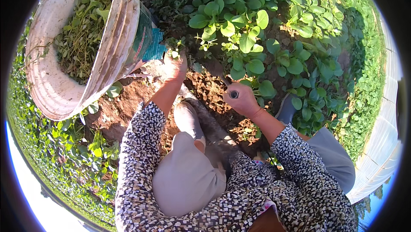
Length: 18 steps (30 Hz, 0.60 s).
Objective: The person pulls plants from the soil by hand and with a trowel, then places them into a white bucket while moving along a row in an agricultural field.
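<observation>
My left hand [173, 67] is closed beside the bucket, with a small bunch of green weeds [175, 48] showing past the fingers. My right hand [243, 99] is wrapped round the handle of a hand tool [233, 94]. The round, hollow-looking end of that handle faces up, and a short thin dark part shows beyond the fist; the working end is hidden among soil and leaves. Between the hands lies loose, crumbly brown soil [209, 87]. A white plastic bucket [70, 105] tips to the left, holding a heap of pulled weeds [83, 39].
Leafy green vegetables [246, 22] grow thickly ahead and to the right. Low green plants [64, 163] cover the left side. My shoes [187, 118] stand on the soil near both hands. Pale plastic sheeting [387, 116] edges the right side.
</observation>
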### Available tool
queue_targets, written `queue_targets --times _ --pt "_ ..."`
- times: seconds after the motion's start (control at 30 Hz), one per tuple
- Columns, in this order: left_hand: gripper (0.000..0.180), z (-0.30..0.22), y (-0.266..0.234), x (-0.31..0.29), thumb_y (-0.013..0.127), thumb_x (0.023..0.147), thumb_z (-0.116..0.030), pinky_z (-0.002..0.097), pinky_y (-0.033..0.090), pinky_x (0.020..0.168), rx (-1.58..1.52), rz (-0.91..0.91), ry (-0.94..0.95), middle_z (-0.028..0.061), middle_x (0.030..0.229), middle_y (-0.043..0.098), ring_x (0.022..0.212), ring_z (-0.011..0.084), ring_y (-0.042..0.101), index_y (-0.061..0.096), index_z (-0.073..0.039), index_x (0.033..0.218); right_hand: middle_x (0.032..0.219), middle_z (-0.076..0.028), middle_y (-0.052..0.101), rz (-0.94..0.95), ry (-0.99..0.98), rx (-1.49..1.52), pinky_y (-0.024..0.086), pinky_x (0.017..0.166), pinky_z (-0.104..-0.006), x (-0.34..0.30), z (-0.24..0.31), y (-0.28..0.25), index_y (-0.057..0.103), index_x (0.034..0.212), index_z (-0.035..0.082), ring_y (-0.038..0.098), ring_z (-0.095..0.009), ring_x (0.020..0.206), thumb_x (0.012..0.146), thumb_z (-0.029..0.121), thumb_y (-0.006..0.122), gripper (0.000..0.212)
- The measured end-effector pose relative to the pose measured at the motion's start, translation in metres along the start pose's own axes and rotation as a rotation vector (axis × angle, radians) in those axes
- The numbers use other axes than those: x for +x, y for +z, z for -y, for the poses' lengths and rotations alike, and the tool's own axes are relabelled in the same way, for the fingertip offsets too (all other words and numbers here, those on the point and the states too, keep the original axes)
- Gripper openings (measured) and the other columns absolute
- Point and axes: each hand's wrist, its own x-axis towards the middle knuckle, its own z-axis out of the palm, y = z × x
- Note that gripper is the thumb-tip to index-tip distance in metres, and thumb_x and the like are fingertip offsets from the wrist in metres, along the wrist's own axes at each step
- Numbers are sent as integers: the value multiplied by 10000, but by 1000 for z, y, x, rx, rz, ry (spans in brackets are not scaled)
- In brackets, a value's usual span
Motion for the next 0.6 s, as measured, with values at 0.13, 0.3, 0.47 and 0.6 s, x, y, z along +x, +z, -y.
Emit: queue_targets --times 0.13,0.3,0.47,0.6 --pt "640 -24 -13 13 701 845 -333 400 443 991 115 -100 -94 220 1315 573 1170 354 568 486 -8 1352 694 -138 557 4 -34 -149 453 606 -397 34 8 17 577 684 30 550 -345 651 758 178 683 197" --pt "852 -45 -1 38 758 747 -447 411 440 1008 574 -14 -98 251 1329 546 1221 371 537 438 -1 1399 807 -111 642 94 -36 -318 515 685 -444 72 19 19 649 707 82 633 -345 745 765 260 638 187" --pt "635 -59 -16 26 767 769 -361 392 459 958 90 350 -464 176 1248 618 1128 261 586 579 -13 1266 777 -100 627 23 -55 -325 514 674 -415 48 18 -4 649 698 93 633 -328 712 765 248 659 169" --pt "681 -69 1 32 752 796 -117 340 469 961 -542 296 19 127 1226 610 1108 215 582 370 -19 1351 718 -103 583 -91 13 -156 484 628 -383 43 11 -5 622 690 69 593 -301 650 740 195 707 160"
